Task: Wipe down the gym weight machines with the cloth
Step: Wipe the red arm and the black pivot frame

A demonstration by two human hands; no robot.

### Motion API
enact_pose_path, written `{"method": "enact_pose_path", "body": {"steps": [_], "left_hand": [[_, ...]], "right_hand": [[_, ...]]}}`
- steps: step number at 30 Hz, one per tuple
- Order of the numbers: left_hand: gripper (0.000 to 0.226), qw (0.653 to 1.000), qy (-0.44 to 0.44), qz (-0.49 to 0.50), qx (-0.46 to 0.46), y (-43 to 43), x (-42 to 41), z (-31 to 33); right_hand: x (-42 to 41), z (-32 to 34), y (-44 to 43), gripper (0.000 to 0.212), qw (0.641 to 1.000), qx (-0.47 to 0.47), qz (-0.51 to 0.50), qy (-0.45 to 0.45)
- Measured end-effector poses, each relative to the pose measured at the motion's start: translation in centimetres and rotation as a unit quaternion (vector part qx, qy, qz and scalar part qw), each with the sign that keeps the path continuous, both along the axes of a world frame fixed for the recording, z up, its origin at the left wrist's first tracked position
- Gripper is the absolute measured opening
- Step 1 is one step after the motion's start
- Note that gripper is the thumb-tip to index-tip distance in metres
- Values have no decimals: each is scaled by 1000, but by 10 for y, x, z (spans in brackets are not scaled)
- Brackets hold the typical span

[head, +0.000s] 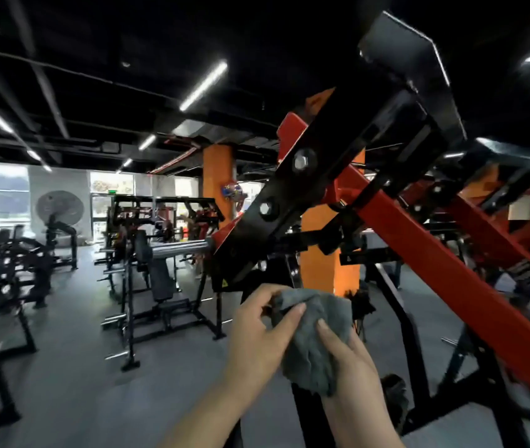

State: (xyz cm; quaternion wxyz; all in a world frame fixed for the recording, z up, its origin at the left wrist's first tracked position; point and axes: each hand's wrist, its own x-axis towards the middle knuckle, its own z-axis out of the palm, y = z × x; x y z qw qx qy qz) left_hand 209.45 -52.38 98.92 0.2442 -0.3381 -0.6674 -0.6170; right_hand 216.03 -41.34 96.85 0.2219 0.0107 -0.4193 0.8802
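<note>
Cloth, grey, fluffy and bunched, is gripped by left hand and right hand below the slanted red-and-black steel machine arm, clear of it. Loose folds might snag on its silver hex bolts.

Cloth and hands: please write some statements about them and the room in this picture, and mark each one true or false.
1. Both the left hand and the right hand hold the cloth. True.
2. The cloth is white. False: it is gray.
3. The cloth presses on the red beam. False: it is held in the air below the beam, apart from it.
4. An orange pillar stands in the room. True.
</note>
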Motion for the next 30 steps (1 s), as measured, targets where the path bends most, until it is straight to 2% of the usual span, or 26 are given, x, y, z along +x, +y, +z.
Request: {"method": "enact_pose_path", "body": {"steps": [3,5,7,8,9,10,11,12,14,15,16,19,21,24,26,28,30], "left_hand": [[23,995,90,-16,27,-17,-17,30],[27,982,186,-2,37,-28,-34,52],[38,966,251,12,53,-35,-53,78],[45,961,269,8,58,-38,-61,94],[52,958,281,-1,55,-38,-67,111],[59,958,283,-13,38,-35,-72,128],[65,959,279,-35,15,-30,-75,145],[71,961,270,-56,-15,-24,-78,161],[83,962,244,-87,-84,-11,-85,185],[89,959,238,-99,-115,-5,-90,192],[94,956,249,-76,-134,1,-92,194],[86,953,283,-16,-106,16,-99,188],[78,956,283,-23,-77,16,-103,184],[68,953,294,-42,-59,12,-103,186],[59,951,301,-53,-52,10,-105,187],[58,951,300,-51,-48,8,-109,185],[64,952,302,-44,-32,10,-113,183]], "right_hand": [[-3,29,-33,48,997,9,-69,38],[2,53,-47,31,989,18,-131,59],[12,84,-55,25,970,37,-221,90],[20,104,-58,26,949,52,-284,127],[27,124,-64,26,912,90,-362,173],[32,144,-66,28,855,160,-442,218],[36,162,-66,32,771,250,-528,252],[36,180,-60,38,667,335,-608,269],[29,215,-43,49,443,468,-723,248],[26,233,-37,53,349,523,-749,211],[21,250,-25,56,303,570,-746,166],[0,270,4,57,221,660,-718,-2],[-22,261,9,60,172,685,-706,-61],[-51,234,2,59,180,694,-693,-70],[-59,221,-2,60,166,714,-676,-74],[-45,225,3,60,121,759,-635,-80],[-16,246,16,59,56,794,-601,-69]]}}
